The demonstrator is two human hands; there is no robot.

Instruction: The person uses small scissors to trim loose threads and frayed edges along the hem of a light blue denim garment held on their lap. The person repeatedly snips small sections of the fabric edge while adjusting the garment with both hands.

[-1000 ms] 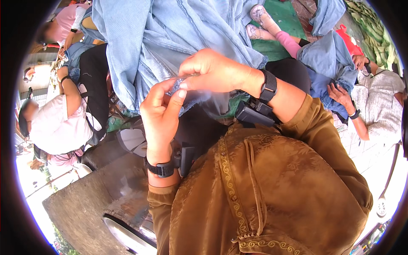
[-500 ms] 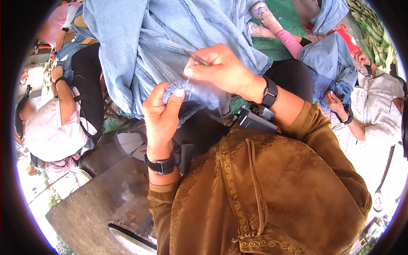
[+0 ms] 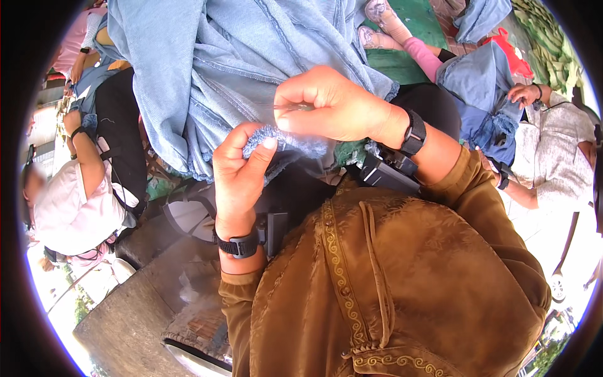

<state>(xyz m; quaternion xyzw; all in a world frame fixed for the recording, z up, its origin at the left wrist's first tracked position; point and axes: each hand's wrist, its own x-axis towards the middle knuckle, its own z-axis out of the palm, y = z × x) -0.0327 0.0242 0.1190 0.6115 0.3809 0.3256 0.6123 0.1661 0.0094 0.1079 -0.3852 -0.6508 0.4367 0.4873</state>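
Note:
My left hand (image 3: 242,173) pinches the frayed edge of light blue denim (image 3: 264,135) between thumb and fingers. Just above and right of it, my right hand (image 3: 326,107) has its fingers curled on a small, thin dark tool (image 3: 300,107), partly hidden; its exact kind cannot be told. The fingertips are close over the fringe, with some blur, so whether they touch it is unclear. A large pile of denim (image 3: 166,75) spreads across the top, beyond both hands and over toward my lap.
Co-workers sit left (image 3: 75,195) and right (image 3: 549,154) with denim pieces. Pink-clad legs (image 3: 421,60) lie on a green mat (image 3: 396,66) at the top. A red bag (image 3: 509,53), green fabric strips (image 3: 546,50) and a worn board (image 3: 119,314) are around me.
My right hand has drawn up and right from the fringe beside my left thumb, the tool now showing in it. The right co-worker's hands have shifted.

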